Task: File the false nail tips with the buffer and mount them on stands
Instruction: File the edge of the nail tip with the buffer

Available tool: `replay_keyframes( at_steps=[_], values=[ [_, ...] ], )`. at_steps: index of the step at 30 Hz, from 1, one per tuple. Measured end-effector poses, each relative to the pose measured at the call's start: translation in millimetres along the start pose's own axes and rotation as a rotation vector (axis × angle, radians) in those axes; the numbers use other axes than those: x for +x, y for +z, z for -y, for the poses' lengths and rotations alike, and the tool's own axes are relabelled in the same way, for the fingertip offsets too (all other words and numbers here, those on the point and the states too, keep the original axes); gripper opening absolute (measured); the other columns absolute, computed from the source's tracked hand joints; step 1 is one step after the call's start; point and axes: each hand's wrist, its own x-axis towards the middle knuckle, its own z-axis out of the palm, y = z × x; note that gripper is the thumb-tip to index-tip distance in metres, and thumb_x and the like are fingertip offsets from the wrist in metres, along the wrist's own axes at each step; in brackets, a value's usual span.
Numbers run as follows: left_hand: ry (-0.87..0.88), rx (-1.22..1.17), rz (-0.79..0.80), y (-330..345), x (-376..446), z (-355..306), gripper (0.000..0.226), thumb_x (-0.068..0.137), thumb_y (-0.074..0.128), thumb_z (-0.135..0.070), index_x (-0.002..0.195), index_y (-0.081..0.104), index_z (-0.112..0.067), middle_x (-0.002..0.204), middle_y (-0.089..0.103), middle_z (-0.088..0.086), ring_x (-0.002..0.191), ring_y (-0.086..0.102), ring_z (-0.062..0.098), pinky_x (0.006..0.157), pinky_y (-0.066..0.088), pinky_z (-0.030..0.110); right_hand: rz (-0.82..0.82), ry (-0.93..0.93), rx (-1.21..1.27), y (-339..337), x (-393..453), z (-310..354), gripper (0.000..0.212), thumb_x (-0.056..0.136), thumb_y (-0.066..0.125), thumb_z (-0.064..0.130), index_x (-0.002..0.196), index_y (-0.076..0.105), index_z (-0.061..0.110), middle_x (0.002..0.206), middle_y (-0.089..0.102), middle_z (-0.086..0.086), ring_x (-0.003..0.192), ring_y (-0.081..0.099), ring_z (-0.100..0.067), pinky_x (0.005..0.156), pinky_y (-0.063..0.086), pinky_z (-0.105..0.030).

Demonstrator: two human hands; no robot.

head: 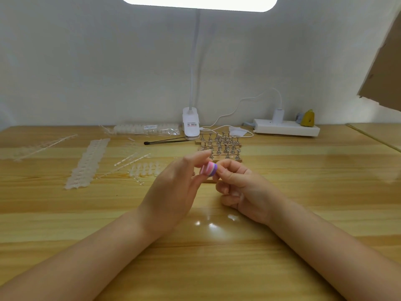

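Pink-and-purple buffer (pixel 209 169) sits pinched in my left hand (pixel 173 187) just in front of the stands (pixel 219 145), my right hand (pixel 236 185) curled, seemingly pinching a nail tip I cannot see, so filing looks underway and mounting comes next.

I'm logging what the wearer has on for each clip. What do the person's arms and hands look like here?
Both forearms are bare up to the frame's edge: no sleeves show. The left hand and right hand wear no gloves, and no rings, watch or bracelet can be seen.
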Motion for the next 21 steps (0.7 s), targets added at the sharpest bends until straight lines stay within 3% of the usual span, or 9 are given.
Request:
replay_keyframes(
  at_steps=[3, 7, 11, 13, 16, 18, 21],
  values=[
    [-0.047, 0.029, 0.0, -3, -1, 4, 0.038, 0.091, 0.059, -0.018, 0.126, 0.046, -0.009, 0.101, 0.067, 0.005, 0.094, 0.065, 0.016, 0.085, 0.052, 0.035, -0.003, -0.016, 0.003, 1, 0, 0, 0.008, 0.082, 0.061, 0.018, 0.075, 0.064, 0.019, 0.075, 0.058, 0.002, 0.052, 0.043, -0.006, 0.039, 0.027, -0.014],
    [0.018, -0.052, -0.036, -2, 2, 1, 0.034, 0.094, 0.052, -0.021, 0.125, 0.041, -0.015, 0.106, 0.06, -0.005, 0.098, 0.061, 0.008, 0.09, 0.046, 0.016, -0.005, -0.014, -0.013, 1, 0, 0, 0.005, 0.081, 0.062, 0.018, 0.077, 0.065, 0.018, 0.074, 0.059, 0.003, 0.051, 0.043, -0.006, 0.04, 0.026, -0.014],
    [-0.074, 0.017, 0.045, -3, -3, 5, 0.038, 0.092, 0.056, -0.021, 0.126, 0.049, -0.006, 0.102, 0.067, 0.003, 0.094, 0.065, 0.017, 0.082, 0.053, 0.035, -0.002, -0.02, 0.007, 0, 0, 2, 0.011, 0.081, 0.062, 0.019, 0.072, 0.07, 0.022, 0.075, 0.061, 0.004, 0.052, 0.043, -0.006, 0.04, 0.025, -0.014],
    [-0.068, 0.02, 0.011, -4, -3, 8, 0.038, 0.091, 0.055, -0.02, 0.126, 0.044, -0.011, 0.101, 0.065, 0.003, 0.094, 0.063, 0.012, 0.088, 0.049, 0.024, -0.019, -0.03, -0.004, 1, 0, 2, 0.01, 0.079, 0.064, 0.02, 0.073, 0.072, 0.021, 0.073, 0.061, 0.004, 0.052, 0.043, -0.006, 0.041, 0.024, -0.015],
    [-0.1, 0.004, 0.003, -2, -3, 10, 0.039, 0.093, 0.056, -0.02, 0.128, 0.04, -0.013, 0.101, 0.06, -0.002, 0.093, 0.058, 0.005, 0.088, 0.04, 0.008, -0.152, -0.103, -0.126, 1, -2, 4, 0.006, 0.076, 0.07, 0.022, 0.075, 0.072, 0.017, 0.064, 0.059, 0.003, 0.05, 0.044, -0.007, 0.042, 0.034, -0.017],
    [-0.208, -0.008, 0.016, 0, -6, 13, 0.044, 0.092, 0.057, -0.02, 0.13, 0.041, -0.007, 0.099, 0.058, -0.004, 0.091, 0.056, 0.004, 0.086, 0.041, 0.007, -0.307, -0.196, -0.348, -1, -4, 4, 0.01, 0.082, 0.07, 0.018, 0.077, 0.069, 0.01, 0.059, 0.057, 0.003, 0.05, 0.046, -0.009, 0.047, 0.042, -0.018],
    [-0.384, -0.083, 0.015, 1, -8, 20, 0.048, 0.092, 0.059, -0.013, 0.134, 0.036, -0.011, 0.098, 0.052, -0.009, 0.092, 0.054, 0.002, 0.084, 0.045, 0.011, -0.467, -0.274, -0.596, -4, -3, 4, 0.018, 0.087, 0.066, 0.016, 0.079, 0.066, 0.001, 0.06, 0.057, 0.002, 0.055, 0.05, -0.007, 0.057, 0.046, -0.021]
  ],
)
